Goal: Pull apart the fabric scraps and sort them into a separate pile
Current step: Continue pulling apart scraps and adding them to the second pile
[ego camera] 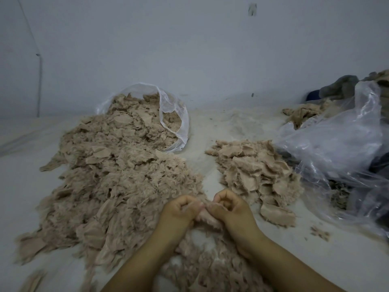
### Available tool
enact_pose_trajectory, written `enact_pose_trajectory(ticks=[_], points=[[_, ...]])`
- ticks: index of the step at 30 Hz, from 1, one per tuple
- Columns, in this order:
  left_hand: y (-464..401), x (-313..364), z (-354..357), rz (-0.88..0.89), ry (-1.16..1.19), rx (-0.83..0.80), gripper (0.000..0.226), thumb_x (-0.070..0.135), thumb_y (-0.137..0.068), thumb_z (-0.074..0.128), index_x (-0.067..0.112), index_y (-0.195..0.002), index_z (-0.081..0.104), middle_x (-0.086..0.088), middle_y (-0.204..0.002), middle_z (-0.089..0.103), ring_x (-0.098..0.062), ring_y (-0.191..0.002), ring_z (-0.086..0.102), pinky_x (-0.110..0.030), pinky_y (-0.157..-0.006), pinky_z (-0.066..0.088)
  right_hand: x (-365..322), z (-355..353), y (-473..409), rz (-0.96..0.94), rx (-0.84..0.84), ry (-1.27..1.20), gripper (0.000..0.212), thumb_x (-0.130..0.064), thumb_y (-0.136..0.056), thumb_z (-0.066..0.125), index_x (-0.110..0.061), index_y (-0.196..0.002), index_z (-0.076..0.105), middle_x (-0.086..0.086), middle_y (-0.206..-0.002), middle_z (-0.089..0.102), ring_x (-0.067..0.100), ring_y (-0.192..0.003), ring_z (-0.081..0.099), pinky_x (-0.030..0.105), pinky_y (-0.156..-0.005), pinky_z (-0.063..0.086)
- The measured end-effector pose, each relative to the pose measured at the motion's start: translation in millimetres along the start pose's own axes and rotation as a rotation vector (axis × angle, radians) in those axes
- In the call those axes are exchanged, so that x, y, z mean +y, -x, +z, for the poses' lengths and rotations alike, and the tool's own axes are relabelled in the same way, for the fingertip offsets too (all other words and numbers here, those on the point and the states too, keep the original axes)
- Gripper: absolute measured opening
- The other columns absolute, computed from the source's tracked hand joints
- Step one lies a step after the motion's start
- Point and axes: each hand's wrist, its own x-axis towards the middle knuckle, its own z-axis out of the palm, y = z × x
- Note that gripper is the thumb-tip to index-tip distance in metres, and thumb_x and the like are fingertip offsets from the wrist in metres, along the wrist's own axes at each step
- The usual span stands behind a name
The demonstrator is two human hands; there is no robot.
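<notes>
Between curled fingers of the left hand (pixel 182 209) and right hand (pixel 226 207), a fuzzy beige fabric scrap (pixel 207 216) is pinched; the shaggy heap (pixel 117 182) lies left, the flatter sorted pile (pixel 259 173) right.

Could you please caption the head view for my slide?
Both hands pinch one scrap between big pile and sorted pile.

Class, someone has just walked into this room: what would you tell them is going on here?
A person is sorting beige fabric scraps on a pale surface. Both hands, left hand and right hand, pinch one fuzzy scrap between them. A big tangled heap spills from a clear bag on the left; a smaller pile of separated pieces lies to the right.
</notes>
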Motion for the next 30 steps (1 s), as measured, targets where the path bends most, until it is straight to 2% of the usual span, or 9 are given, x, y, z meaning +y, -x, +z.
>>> enact_pose_trajectory(ticks=[4, 7, 10, 12, 15, 20, 23, 28, 30], points=[[-7.6, 0.3, -14.3, 0.001, 0.077, 0.193, 0.025, 0.018, -0.092, 0.056, 0.008, -0.069, 0.056, 0.001, -0.055, 0.051, -0.008, -0.047, 0.044, -0.017, -0.048, 0.04, -1.0, -8.6, -6.4, 0.045, 0.05, -0.062, 0.021, -0.007, -0.088, 0.064, -0.009, -0.072, 0.051, 0.001, -0.05, 0.038, 0.013, -0.046, 0.031, 0.027, -0.049, 0.027], [-1.8, 1.7, -9.0, -0.067, 0.109, 0.019, 0.025, 0.036, -0.077, 0.066, 0.012, -0.079, 0.066, 0.002, -0.064, 0.065, -0.008, -0.053, 0.057, -0.017, -0.05, 0.045, -1.5, -6.4, -4.9, 0.043, 0.012, -0.121, 0.018, -0.007, -0.087, 0.064, -0.008, -0.074, 0.052, 0.007, -0.052, 0.042, 0.013, -0.045, 0.034, 0.025, -0.047, 0.029], [2.4, 1.2, 1.2, -0.06, 0.13, -0.052, 0.005, 0.019, -0.08, 0.069, 0.015, -0.082, 0.072, -0.001, -0.071, 0.072, -0.011, -0.061, 0.066, -0.018, -0.053, 0.05, 0.4, -1.6, -1.9, 0.056, -0.012, -0.157, 0.017, -0.008, -0.084, 0.068, -0.009, -0.073, 0.056, 0.011, -0.059, 0.047, 0.018, -0.053, 0.043, 0.027, -0.052, 0.036], [0.5, 1.0, -0.1, -0.045, 0.122, 0.019, 0.011, 0.008, -0.09, 0.057, 0.005, -0.085, 0.067, 0.001, -0.052, 0.063, -0.005, -0.045, 0.055, -0.015, -0.045, 0.043, 0.8, -1.3, -2.4, 0.067, 0.001, -0.168, 0.018, -0.008, -0.082, 0.07, -0.009, -0.07, 0.057, 0.013, -0.062, 0.047, 0.023, -0.058, 0.042, 0.029, -0.055, 0.037], [-2.7, 0.4, -6.4, -0.066, 0.181, 0.091, 0.015, 0.011, -0.093, 0.052, 0.004, -0.085, 0.063, 0.0, -0.054, 0.056, -0.003, -0.037, 0.044, -0.015, -0.041, 0.037, 0.9, -3.5, -4.5, 0.061, 0.024, -0.155, 0.018, -0.008, -0.08, 0.072, -0.007, -0.07, 0.056, 0.014, -0.061, 0.048, 0.024, -0.06, 0.041, 0.031, -0.056, 0.036], [-2.4, -1.8, -2.5, -0.033, 0.093, 0.078, 0.008, 0.022, -0.081, 0.07, 0.018, -0.087, 0.069, -0.004, -0.08, 0.071, -0.017, -0.07, 0.065, -0.029, -0.065, 0.052, 4.0, -4.0, -3.8, 0.043, -0.053, -0.141, 0.018, -0.007, -0.08, 0.072, -0.006, -0.071, 0.057, 0.002, -0.05, 0.054, 0.011, -0.043, 0.049, 0.019, -0.044, 0.041], [-6.5, -4.3, -5.3, -0.034, 0.137, 0.173, 0.016, 0.012, -0.093, 0.054, 0.011, -0.081, 0.065, -0.015, -0.073, 0.06, -0.023, -0.064, 0.052, -0.029, -0.059, 0.042, 4.9, -4.6, -4.7, 0.066, -0.084, -0.114, 0.02, -0.008, -0.08, 0.072, -0.007, -0.069, 0.055, 0.0, -0.046, 0.05, 0.009, -0.036, 0.043, 0.019, -0.037, 0.036], [-3.0, -3.5, -2.5, -0.057, 0.237, 0.041, 0.015, 0.012, -0.092, 0.055, 0.001, -0.085, 0.061, -0.018, -0.074, 0.059, -0.024, -0.068, 0.053, -0.032, -0.064, 0.043, 1.4, -1.1, -0.2, 0.15, -0.197, -0.149, 0.017, -0.018, -0.078, 0.073, -0.005, -0.083, 0.063, 0.014, -0.069, 0.063, 0.02, -0.056, 0.058, 0.027, -0.051, 0.049], [-3.8, -3.9, -1.7, -0.037, 0.216, 0.052, 0.018, 0.011, -0.092, 0.055, 0.004, -0.075, 0.06, -0.014, -0.064, 0.054, -0.019, -0.059, 0.05, -0.026, -0.055, 0.041, -0.9, -0.9, 0.9, 0.13, -0.192, -0.108, 0.02, -0.015, -0.085, 0.068, 0.001, -0.077, 0.059, 0.02, -0.064, 0.054, 0.018, -0.051, 0.048, 0.025, -0.049, 0.04]])
